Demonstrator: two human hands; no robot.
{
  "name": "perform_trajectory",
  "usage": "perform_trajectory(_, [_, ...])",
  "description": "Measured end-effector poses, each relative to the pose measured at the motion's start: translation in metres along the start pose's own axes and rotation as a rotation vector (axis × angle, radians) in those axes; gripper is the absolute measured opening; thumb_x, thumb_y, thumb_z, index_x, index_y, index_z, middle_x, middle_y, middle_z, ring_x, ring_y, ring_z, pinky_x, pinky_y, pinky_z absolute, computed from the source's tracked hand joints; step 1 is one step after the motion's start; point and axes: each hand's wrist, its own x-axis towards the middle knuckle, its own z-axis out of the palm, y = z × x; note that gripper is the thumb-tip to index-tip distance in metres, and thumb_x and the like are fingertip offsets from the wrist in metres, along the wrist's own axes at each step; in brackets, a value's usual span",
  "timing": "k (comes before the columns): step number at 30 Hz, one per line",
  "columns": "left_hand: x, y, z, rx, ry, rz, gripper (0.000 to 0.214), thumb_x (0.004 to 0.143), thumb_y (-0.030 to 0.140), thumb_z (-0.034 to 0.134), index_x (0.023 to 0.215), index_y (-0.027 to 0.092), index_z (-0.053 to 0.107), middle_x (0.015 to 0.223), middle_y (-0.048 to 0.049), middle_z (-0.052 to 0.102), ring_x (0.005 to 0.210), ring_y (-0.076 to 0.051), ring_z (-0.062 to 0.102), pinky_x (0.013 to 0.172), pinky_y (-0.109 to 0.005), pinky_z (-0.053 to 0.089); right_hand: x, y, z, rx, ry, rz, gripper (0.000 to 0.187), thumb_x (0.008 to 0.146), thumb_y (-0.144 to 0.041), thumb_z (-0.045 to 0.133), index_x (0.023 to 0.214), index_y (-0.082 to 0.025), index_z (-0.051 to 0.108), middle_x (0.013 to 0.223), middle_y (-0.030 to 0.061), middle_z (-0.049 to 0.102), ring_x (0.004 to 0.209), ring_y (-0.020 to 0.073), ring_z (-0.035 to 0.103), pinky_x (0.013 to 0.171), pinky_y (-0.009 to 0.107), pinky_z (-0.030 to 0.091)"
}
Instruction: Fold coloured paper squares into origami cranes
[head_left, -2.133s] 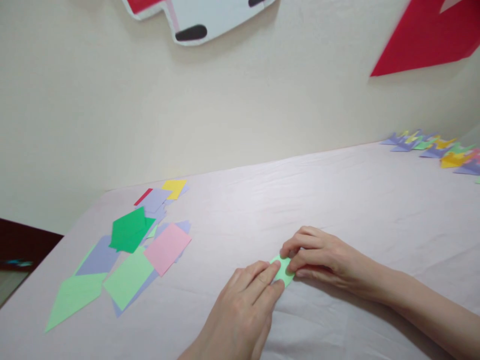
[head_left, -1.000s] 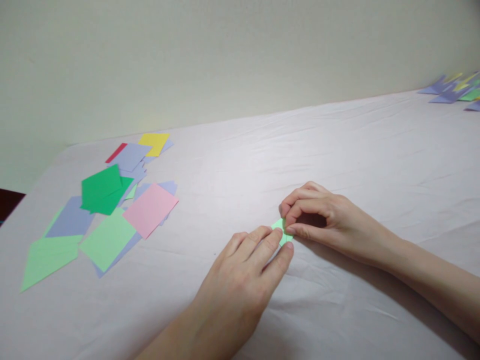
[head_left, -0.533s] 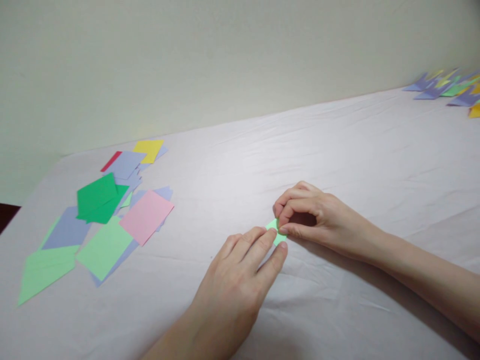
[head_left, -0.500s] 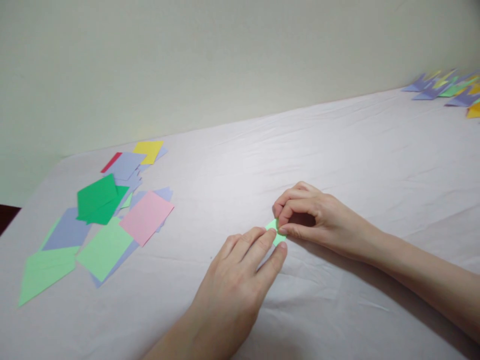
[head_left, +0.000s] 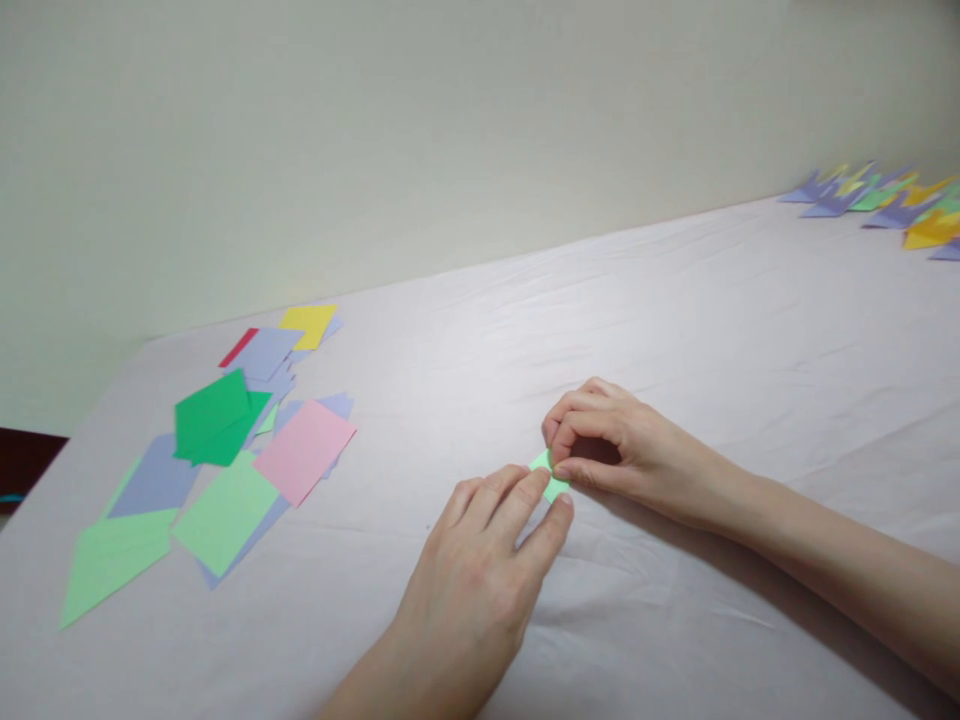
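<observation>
A small folded piece of light green paper point(head_left: 548, 474) lies on the white cloth-covered table point(head_left: 675, 330), mostly hidden by fingers. My left hand point(head_left: 480, 580) presses its fingertips down on the near side of the paper. My right hand point(head_left: 607, 450) is curled, with thumb and fingertips pinching the paper's far edge. Both hands meet at the paper near the middle of the table.
Loose paper squares lie at the left: a pink one point(head_left: 304, 450), dark green ones point(head_left: 214, 420), light green ones point(head_left: 221, 510), lilac ones and a yellow one point(head_left: 309, 324). Several folded paper pieces point(head_left: 885, 200) sit at the far right, by the wall.
The view has tilted down, so the wall decorations have left the frame. My right hand has curled into a tighter pinch on the green paper; my left hand stays pressed on it.
</observation>
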Motion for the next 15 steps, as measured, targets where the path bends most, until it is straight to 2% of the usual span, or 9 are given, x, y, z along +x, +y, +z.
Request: perform_trajectory(15, [-0.0013, -0.0005, 0.0019, -0.028, -0.011, -0.018, 0.033, 0.094, 0.01, 0.045, 0.121, 0.015, 0.062, 0.128, -0.0124, 0.06, 0.115, -0.027, 0.053, 0.089, -0.041, 0.049, -0.0008, 0.001, -0.0001, -0.017, -0.017, 0.008, 0.014, 0.09, -0.023, 0.061, 0.076, -0.02, 0.061, 0.085, 0.003, 0.065, 0.088, 0.0202, 0.054, 0.083, 0.036, 0.037])
